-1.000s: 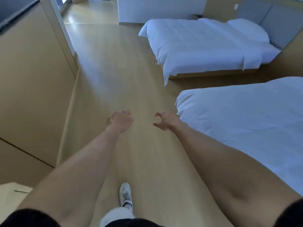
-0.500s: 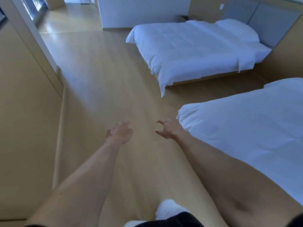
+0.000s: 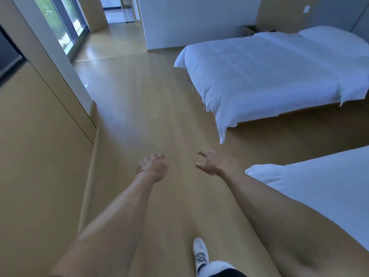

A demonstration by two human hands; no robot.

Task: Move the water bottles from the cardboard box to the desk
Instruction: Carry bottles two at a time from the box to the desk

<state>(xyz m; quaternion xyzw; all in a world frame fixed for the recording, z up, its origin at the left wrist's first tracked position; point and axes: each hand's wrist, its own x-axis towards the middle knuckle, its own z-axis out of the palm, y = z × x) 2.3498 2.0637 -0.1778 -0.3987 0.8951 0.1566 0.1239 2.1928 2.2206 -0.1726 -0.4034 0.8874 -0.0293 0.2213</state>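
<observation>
Wooden floor [image 3: 151, 116] runs down the middle of the room, and everything here is told from it. On its right side stands a far bed [image 3: 269, 76] with a white cover. Nearer, also on the right, is the corner of a second bed [image 3: 319, 186]. On the left of the floor is a tan wall panel [image 3: 40, 146], and past it a glass door [image 3: 58, 23] with green outside.

Both arms reach out over the floor. The left hand [image 3: 152, 166] has loosely curled fingers and holds nothing. The right hand [image 3: 212, 162] has fingers spread and bent like a claw, and it holds nothing too. One white shoe [image 3: 200, 254] steps on the floor below the arms.

Half a second ago the far bed sat more to the left, the glass door barely showed, and the shoe could not be seen.

No water bottles, box or surface can be seen in this view.
</observation>
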